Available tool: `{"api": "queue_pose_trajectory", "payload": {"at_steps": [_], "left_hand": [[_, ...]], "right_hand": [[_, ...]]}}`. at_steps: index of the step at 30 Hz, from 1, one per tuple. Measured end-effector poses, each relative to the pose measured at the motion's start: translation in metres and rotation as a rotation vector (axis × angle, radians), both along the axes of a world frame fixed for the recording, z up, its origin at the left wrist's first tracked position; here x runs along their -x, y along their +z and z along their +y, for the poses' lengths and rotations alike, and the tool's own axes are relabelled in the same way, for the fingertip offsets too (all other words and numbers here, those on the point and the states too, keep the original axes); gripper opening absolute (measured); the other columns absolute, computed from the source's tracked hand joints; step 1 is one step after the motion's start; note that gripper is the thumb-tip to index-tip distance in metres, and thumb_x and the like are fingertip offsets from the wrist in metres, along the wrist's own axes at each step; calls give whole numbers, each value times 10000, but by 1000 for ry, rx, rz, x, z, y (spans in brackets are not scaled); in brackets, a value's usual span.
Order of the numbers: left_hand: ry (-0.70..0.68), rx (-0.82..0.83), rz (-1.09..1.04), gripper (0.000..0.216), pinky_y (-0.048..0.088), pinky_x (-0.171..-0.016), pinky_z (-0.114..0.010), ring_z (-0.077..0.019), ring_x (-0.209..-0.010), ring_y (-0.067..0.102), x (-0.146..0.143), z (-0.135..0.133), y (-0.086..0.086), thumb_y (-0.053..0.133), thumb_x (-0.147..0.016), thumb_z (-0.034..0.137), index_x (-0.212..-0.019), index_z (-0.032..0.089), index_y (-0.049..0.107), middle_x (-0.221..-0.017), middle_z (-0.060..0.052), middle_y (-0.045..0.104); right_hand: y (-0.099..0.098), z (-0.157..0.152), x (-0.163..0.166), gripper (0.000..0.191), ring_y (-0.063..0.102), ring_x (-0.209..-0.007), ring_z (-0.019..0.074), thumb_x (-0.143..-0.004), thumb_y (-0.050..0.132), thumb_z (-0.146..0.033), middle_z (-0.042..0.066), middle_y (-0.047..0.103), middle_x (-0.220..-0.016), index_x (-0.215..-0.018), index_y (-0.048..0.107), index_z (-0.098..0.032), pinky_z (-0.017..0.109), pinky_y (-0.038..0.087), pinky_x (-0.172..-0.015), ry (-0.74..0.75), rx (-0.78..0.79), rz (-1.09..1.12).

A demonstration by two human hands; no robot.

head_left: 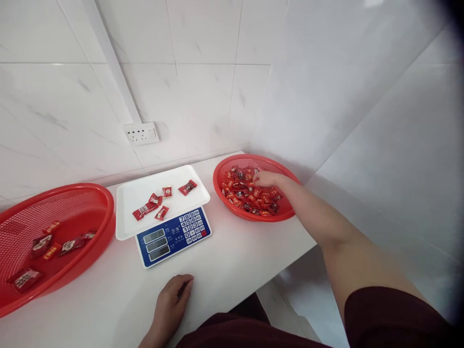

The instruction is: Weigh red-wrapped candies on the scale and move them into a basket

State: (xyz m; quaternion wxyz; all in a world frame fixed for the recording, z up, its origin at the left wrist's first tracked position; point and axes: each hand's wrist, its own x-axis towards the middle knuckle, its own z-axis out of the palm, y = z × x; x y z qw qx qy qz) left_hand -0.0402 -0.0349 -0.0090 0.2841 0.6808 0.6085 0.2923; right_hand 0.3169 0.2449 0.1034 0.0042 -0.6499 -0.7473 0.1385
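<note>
My right hand (pixel 266 179) reaches into a red mesh basket (pixel 253 216) on the right of the table. Its fingers are bent down against a heap of red-wrapped candies (pixel 250 193); whatever they grip is hidden. Loosely curled, my left hand (pixel 173 302) rests on the table just in front of a blue and white digital scale (pixel 174 237), with nothing seen in it. Several wrapped candies (pixel 166 192) lie on the scale's white tray (pixel 132 195), one (pixel 187 187) apart from the others near the tray's right side.
At the left stands a second red basket (pixel 79 193) holding several wrapped candies (pixel 72 245). A tiled wall (pixel 203 96) with a power socket (pixel 141 133) runs behind the white table (pixel 232 256). Another wall closes off the right side.
</note>
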Motion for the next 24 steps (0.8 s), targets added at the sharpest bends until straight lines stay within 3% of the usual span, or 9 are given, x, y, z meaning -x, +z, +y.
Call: {"api": "queue_pose_trajectory", "payload": {"at_steps": [5, 10, 15, 20, 24], "left_hand": [[-11, -21, -5, 271, 531, -670, -267, -180, -759, 635, 2, 0, -1, 459, -835, 420, -864, 227, 648, -842, -25, 679], [10, -7, -24, 257, 522, -663, -269, -179, -753, 627, 1, -1, -2, 453, -846, 402, -868, 229, 641, -840, -26, 675], [-6, 17, -18, 246, 502, -745, -305, -191, -825, 609, -1, -3, 2, 418, -862, 340, -885, 215, 628, -878, -51, 668], [-24, 33, -31, 224, 486, -750, -306, -180, -817, 595, -2, -5, 4, 415, -856, 280, -894, 208, 623, -873, -49, 660], [-28, 35, -43, 213, 477, -739, -299, -174, -807, 588, -2, -6, 4, 425, -849, 250, -895, 207, 628, -866, -43, 660]], "right_hand": [[-3, 22, 20, 265, 597, -723, 166, -776, 522, -380, 50, 673, -815, -844, 656, -160, 230, 417, -644, -68, -29, -46], [-16, 31, 44, 493, 606, -876, 239, -780, 487, -507, 181, 646, -1003, -1002, 616, -87, 289, 429, -709, -146, -57, -129], [-21, 19, 57, 338, 600, -933, 272, -710, 613, -369, 187, 652, -1009, -936, 663, -122, 330, 418, -773, -50, -5, -196], [-1, 5, 55, 80, 622, -784, 265, -659, 622, -225, 107, 684, -820, -682, 681, -177, 327, 437, -686, 109, 83, -199], [31, -13, 62, 120, 604, -694, 202, -736, 550, -268, 44, 659, -739, -685, 639, -206, 284, 427, -603, 149, 32, -76]]}}
